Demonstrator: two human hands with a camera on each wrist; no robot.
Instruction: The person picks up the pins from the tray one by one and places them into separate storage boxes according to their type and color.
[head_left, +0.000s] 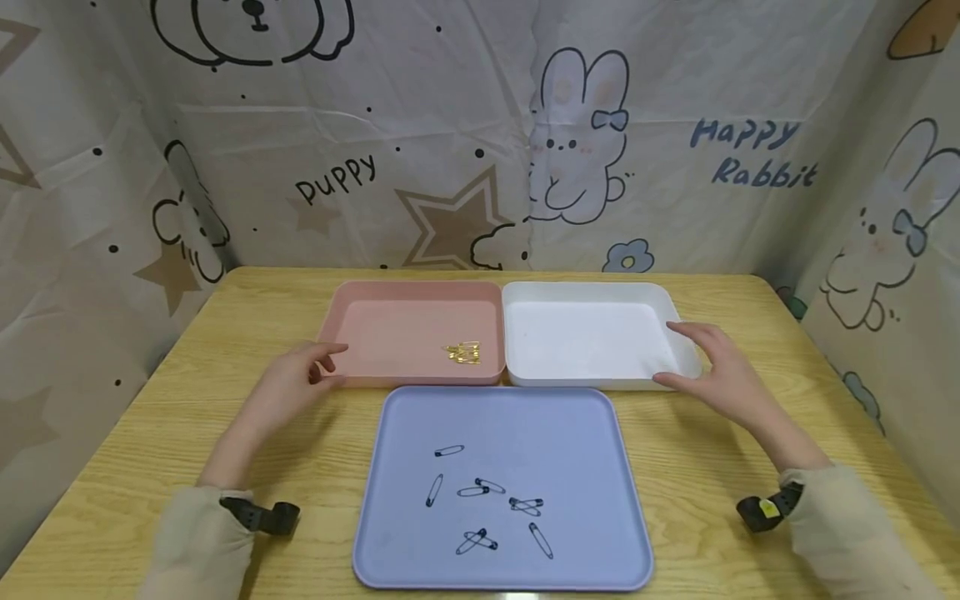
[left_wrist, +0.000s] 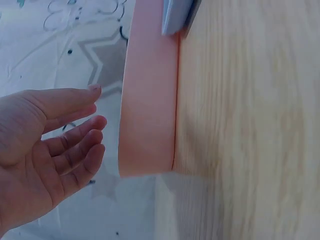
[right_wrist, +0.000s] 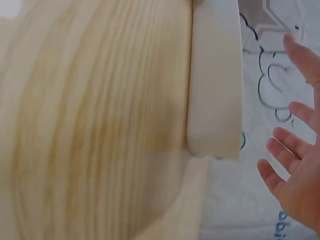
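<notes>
head view: left hand (head_left: 288, 379), loosely curved and empty, at left end of pink tray (head_left: 405, 321), gold pins (head_left: 465, 352) inside; right hand (head_left: 718, 373), spread and empty, at right end of white tray (head_left: 585, 333); black pins (head_left: 526, 505) lie scattered on blue tray (head_left: 540, 429). left wrist view: left hand relaxed near pink tray's side. right wrist view: right hand unclenched near white tray's side.

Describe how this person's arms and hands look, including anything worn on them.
The left sleeve and right sleeve are pale cream. By each cuff is a strapped, boxy black device, left device and right device; the right one bears a yellow patch. Left hand and right hand are gloveless.
</notes>
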